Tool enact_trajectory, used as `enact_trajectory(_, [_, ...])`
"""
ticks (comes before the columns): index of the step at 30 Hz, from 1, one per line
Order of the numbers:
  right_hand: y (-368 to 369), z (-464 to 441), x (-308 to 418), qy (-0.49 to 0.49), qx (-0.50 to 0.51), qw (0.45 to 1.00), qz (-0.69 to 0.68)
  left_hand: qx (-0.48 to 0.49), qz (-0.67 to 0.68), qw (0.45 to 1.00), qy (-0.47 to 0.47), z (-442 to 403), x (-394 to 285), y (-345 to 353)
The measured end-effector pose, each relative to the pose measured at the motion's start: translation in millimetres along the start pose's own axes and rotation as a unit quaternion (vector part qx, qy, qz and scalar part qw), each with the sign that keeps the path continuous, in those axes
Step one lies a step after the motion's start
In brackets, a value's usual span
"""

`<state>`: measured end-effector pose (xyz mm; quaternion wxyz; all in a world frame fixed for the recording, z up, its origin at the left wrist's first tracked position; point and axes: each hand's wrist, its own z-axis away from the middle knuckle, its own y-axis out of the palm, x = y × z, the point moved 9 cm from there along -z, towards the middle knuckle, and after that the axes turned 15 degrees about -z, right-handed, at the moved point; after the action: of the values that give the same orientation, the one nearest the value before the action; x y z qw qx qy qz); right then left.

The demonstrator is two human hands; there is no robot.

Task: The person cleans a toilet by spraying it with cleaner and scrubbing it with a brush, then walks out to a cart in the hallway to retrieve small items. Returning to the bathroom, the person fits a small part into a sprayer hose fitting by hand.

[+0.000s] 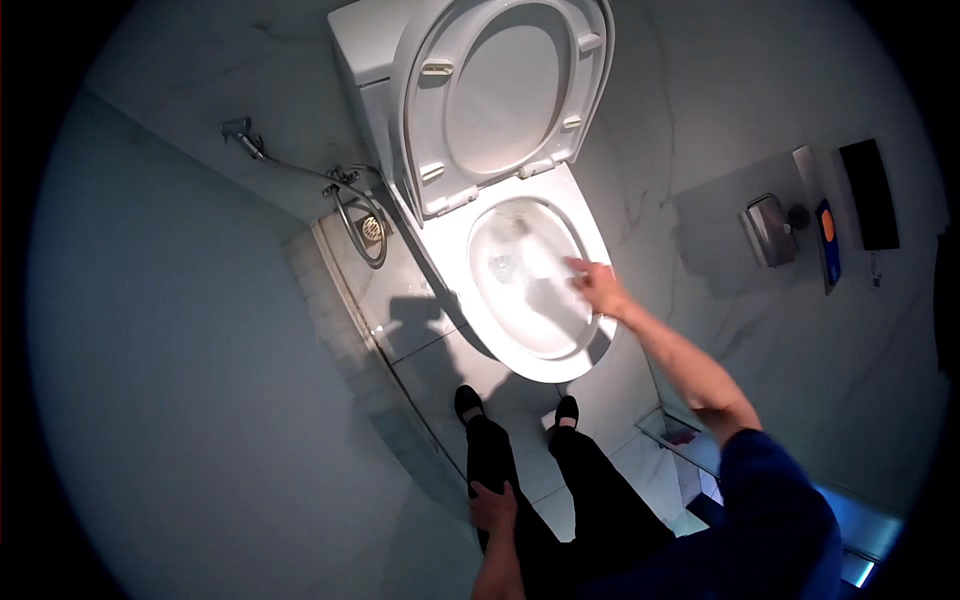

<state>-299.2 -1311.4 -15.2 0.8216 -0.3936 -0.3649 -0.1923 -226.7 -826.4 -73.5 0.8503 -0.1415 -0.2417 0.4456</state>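
Toilet bowl (505, 300): white, on tiled floor (425, 350), seat (420, 110) and lid (510, 90) raised. Right hand (600, 290): over the bowl's right side, fingers partly extended, slightly blurred. Left hand (493, 508): on black trousers (610, 490), fingers loosely open. Spray nozzle (238, 130): left of toilet, hose (342, 205) attached.

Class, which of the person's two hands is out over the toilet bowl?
The right hand, reaching over the toilet bowl; the left hand rests instead on the left trouser leg.

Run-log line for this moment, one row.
right hand: above toilet bowl, grip unclear | left hand: on left leg | seat: up | lid: up
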Motion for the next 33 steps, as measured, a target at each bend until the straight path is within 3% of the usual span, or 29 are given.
enact_trajectory(1, [35, 20, 14, 0.173, 0.047, 0.976, -0.126, 0.005, -0.001, 1.0, 0.0, -2, 6, 0])
enact_trajectory(3, [66, 27, -1, -0.009, 0.164, 0.986, 0.012, 0.015, 0.007, 1.0, 0.004, -3, 5, 2])
enact_trajectory(5, [65, 20, -92, 0.019, 0.31, 0.909, 0.279, 0.004, -0.006, 1.0, 0.003, 0, 7, -1])
enact_trajectory(7, [37, 5, -51, 0.061, 0.187, 0.902, 0.384, -0.001, -0.009, 1.0, 0.006, -3, 7, -4])
enact_trajectory(9, [69, -14, -68, 0.001, 0.122, 0.91, 0.396, 0.003, -0.007, 1.0, 0.01, -5, 9, -3])
enact_trajectory(11, [125, -4, -106, -0.084, 0.026, 0.986, 0.14, 0.012, 0.017, 1.0, 0.004, -6, 9, -5])
enact_trajectory(12, [122, 30, -100, 0.05, 0.058, 0.997, 0.011, 0.021, 0.025, 0.999, 0.004, -4, 10, -3])
enact_trajectory(13, [120, 70, -83, 0.18, 0.088, 0.972, -0.119, 0.017, 0.023, 1.0, 0.003, -4, 10, -2])
enact_trajectory(15, [74, 117, -103, -0.097, 0.091, 0.987, 0.088, 0.016, 0.022, 1.0, 0.001, 2, 6, 7])
enact_trajectory(18, [6, 133, -111, 0.11, 0.115, 0.944, 0.288, -0.002, -0.005, 1.0, -0.008, 17, 2, 13])
enact_trajectory(20, [57, 124, -139, 0.108, 0.043, 0.992, 0.041, -0.014, -0.006, 1.0, -0.016, 18, 1, 19])
enact_trajectory(21, [86, 120, -145, 0.109, 0.008, 0.99, -0.087, -0.014, -0.005, 1.0, -0.014, 17, 0, 27])
enact_trajectory(23, [127, 142, -86, 0.251, 0.049, 0.916, -0.309, -0.027, -0.003, 1.0, -0.006, 18, 4, 39])
enact_trajectory(25, [101, 148, -48, 0.232, 0.028, 0.859, -0.455, -0.041, 0.013, 0.999, -0.019, 27, 6, 41])
enact_trajectory(29, [71, 126, 27, 0.067, 0.03, 0.946, -0.315, -0.05, -0.002, 0.998, -0.044, 37, 11, 56])
enact_trajectory(31, [86, 87, 56, 0.063, 0.038, 0.936, -0.345, -0.046, -0.002, 0.998, -0.049, 41, 15, 62])
enact_trajectory(33, [110, 50, 55, -0.045, 0.005, 0.985, -0.166, -0.045, -0.009, 0.998, -0.041, 47, 16, 71])
